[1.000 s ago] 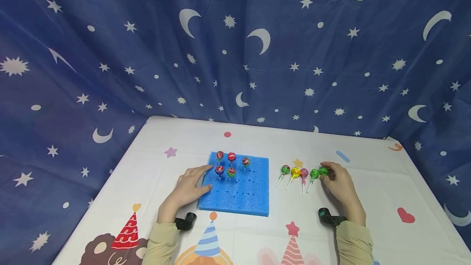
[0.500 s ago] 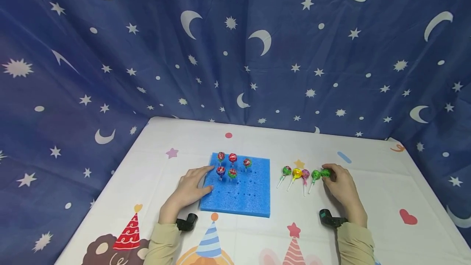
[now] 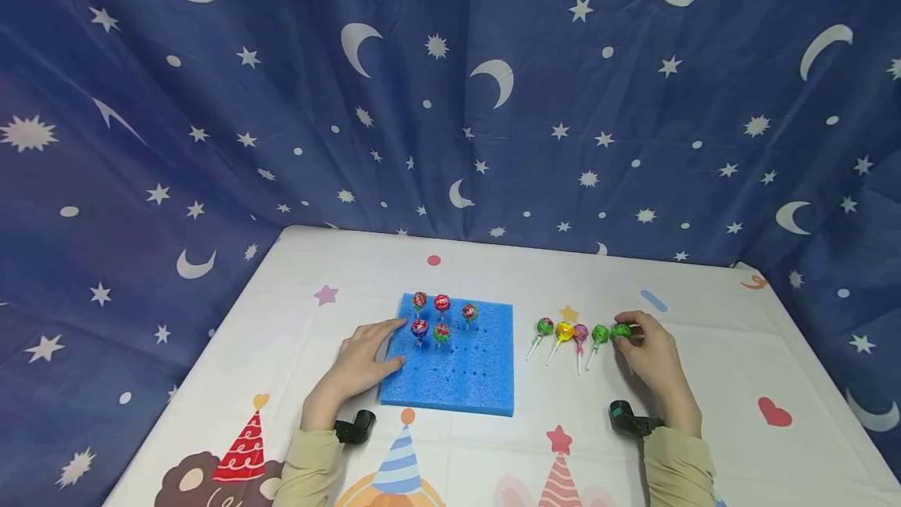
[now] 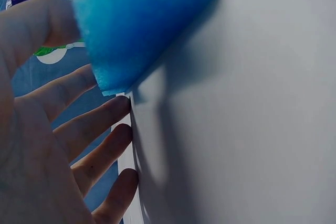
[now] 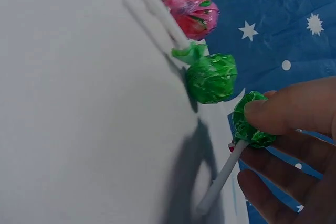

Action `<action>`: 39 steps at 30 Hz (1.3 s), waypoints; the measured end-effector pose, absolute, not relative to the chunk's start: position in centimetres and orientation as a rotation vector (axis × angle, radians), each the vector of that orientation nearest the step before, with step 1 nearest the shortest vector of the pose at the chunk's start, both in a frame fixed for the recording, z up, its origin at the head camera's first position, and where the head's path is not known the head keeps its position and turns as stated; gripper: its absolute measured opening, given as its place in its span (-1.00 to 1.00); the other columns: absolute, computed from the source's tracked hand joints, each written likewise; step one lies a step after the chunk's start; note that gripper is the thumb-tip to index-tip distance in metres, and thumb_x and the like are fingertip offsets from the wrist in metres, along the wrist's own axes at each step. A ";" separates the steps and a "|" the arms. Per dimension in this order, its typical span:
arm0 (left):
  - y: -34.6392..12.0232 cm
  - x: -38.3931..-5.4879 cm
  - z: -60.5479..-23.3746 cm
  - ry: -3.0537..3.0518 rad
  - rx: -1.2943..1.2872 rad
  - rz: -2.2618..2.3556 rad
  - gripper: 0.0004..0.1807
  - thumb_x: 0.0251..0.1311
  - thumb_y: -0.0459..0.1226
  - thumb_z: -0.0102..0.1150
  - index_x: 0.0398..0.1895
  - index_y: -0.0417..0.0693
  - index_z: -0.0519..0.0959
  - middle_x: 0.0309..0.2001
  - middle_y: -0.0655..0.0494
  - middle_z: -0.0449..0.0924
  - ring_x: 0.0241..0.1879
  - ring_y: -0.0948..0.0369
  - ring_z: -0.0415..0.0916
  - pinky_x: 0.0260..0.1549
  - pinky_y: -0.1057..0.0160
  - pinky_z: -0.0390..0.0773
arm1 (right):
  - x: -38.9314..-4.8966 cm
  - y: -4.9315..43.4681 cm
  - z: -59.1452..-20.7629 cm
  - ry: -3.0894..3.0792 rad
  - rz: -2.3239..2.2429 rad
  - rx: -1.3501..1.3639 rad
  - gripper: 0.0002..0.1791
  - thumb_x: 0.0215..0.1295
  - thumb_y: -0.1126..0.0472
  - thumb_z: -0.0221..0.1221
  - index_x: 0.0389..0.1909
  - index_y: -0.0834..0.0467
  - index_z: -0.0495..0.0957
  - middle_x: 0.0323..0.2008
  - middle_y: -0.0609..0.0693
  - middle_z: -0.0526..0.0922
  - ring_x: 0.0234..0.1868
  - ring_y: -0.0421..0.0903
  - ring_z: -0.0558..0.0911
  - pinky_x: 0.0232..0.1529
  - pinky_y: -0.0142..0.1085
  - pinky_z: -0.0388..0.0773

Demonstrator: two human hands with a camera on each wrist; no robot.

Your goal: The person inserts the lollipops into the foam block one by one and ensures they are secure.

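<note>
Right wrist view: green lollipop, right of foam block, candy end pinched by right hand; left hand, fingers spread, at block's left edge. Likely light, hard, wrapper slippery; stick, probably stiff, surer hold.

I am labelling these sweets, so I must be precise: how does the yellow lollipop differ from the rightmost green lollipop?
The yellow lollipop has a yellow wrapper; the rightmost green lollipop has a green wrapper. The right hand pinches the rightmost green lollipop by its head, while the yellow lollipop lies unheld on the white tablecloth. Both have a white stick.
</note>
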State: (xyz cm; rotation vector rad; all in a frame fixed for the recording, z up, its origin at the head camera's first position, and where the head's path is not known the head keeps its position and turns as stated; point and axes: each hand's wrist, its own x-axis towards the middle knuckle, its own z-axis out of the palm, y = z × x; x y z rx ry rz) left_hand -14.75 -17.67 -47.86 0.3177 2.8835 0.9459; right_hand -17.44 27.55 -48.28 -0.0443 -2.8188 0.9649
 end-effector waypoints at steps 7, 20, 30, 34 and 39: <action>-17.6 -14.8 -47.8 2.872 0.303 0.942 -0.33 0.18 -0.11 0.18 0.39 0.06 0.31 0.40 -0.05 0.30 0.38 -0.11 0.14 0.26 -0.28 0.12 | -17.2 27.2 -47.2 -2.753 0.992 0.000 -0.64 0.17 0.45 0.15 0.03 0.33 0.46 0.00 0.32 0.54 0.02 0.27 0.54 0.05 0.11 0.49; -17.6 -14.7 -47.6 2.864 0.305 0.951 -0.33 0.19 -0.12 0.18 0.39 0.04 0.30 0.40 -0.05 0.29 0.38 -0.12 0.14 0.26 -0.28 0.13 | -17.0 25.2 -45.3 -2.705 0.967 0.118 -0.63 0.17 0.46 0.18 0.03 0.30 0.47 -0.03 0.26 0.57 -0.02 0.22 0.57 0.05 0.11 0.50; -17.6 -14.7 -47.4 2.862 0.309 0.953 -0.33 0.19 -0.13 0.18 0.39 0.02 0.30 0.40 -0.06 0.29 0.37 -0.13 0.15 0.24 -0.27 0.14 | -16.8 23.1 -44.4 -2.648 0.995 0.254 -0.62 0.14 0.46 0.20 0.02 0.25 0.52 -0.06 0.17 0.59 -0.07 0.12 0.58 -0.01 0.06 0.52; -17.6 -14.7 -47.5 2.868 0.313 0.961 -0.33 0.18 -0.13 0.18 0.38 0.01 0.31 0.39 -0.08 0.30 0.36 -0.14 0.16 0.24 -0.28 0.14 | -16.7 21.9 -44.1 -2.646 1.052 0.272 -0.62 0.11 0.45 0.24 -0.01 0.21 0.53 -0.08 0.12 0.58 -0.08 0.10 0.58 -0.06 0.05 0.54; -17.6 -14.6 -47.6 2.874 0.316 0.957 -0.34 0.18 -0.13 0.19 0.38 0.01 0.31 0.39 -0.07 0.31 0.37 -0.14 0.15 0.25 -0.29 0.13 | -16.8 20.7 -44.0 -2.636 1.072 0.348 -0.62 0.06 0.49 0.26 -0.07 0.19 0.54 -0.12 0.08 0.60 -0.10 0.05 0.61 -0.09 0.00 0.56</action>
